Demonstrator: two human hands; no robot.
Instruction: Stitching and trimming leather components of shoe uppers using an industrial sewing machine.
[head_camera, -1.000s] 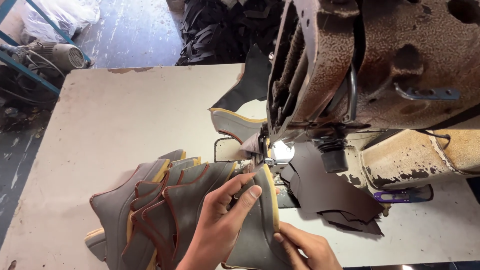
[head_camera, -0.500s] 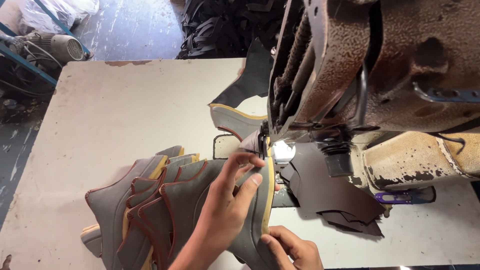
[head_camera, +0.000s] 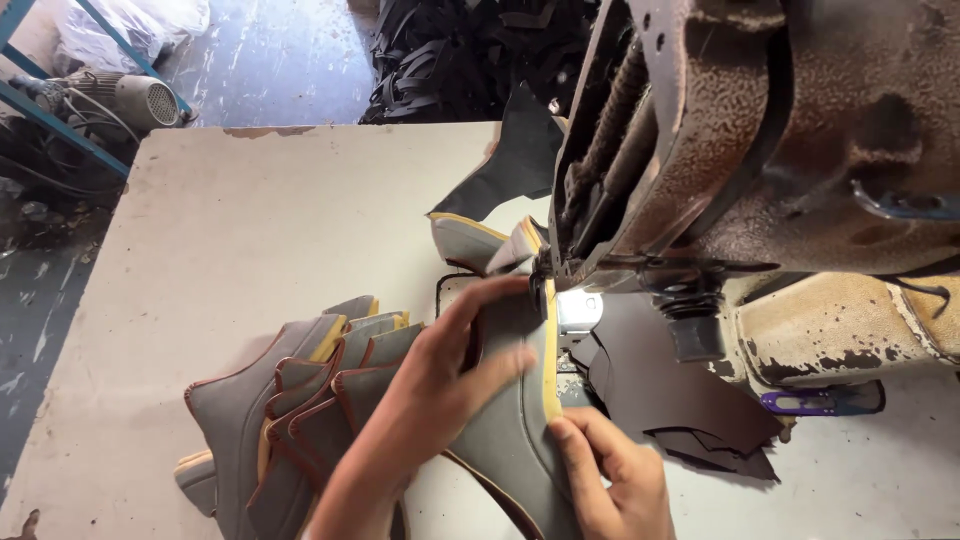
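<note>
Grey upper (head_camera: 505, 440) lying flat on the table (head_camera: 230, 250), front end right at the needle (head_camera: 546, 283) of the sewing machine (head_camera: 760, 130). Yellow trim (head_camera: 551, 350) along its right edge, lined up with the feed.

Left hand (head_camera: 440, 385) spread flat on top of upper, fingers pointing toward the needle, pressing down. Not pinching. Right hand (head_camera: 615, 475) gripping the near right edge, thumb on top against the trim, other fingers curled, probably under; cannot tell fully.

Handling, by judgement: light, thin, floppy, leather-like. Bends easily, won't hold shape unsupported. Matte surface, likely not slippery. Best held as now: flat palm on the body, pinch at the trimmed edge. Fingertips close to needle, worth watching.

Around: stack (head_camera: 290, 410) of similar grey uppers fanned out just left, touching or overlapping the worked one. Another finished piece (head_camera: 470, 240) behind the needle. Dark brown offcuts (head_camera: 670, 385) right of the plate, under the machine arm. Purple snips (head_camera: 815, 402) further right. Motor (head_camera: 140, 98) on floor, far left.

In the way: machine head overhanging the feed area, offcuts crowding the right side.
</note>
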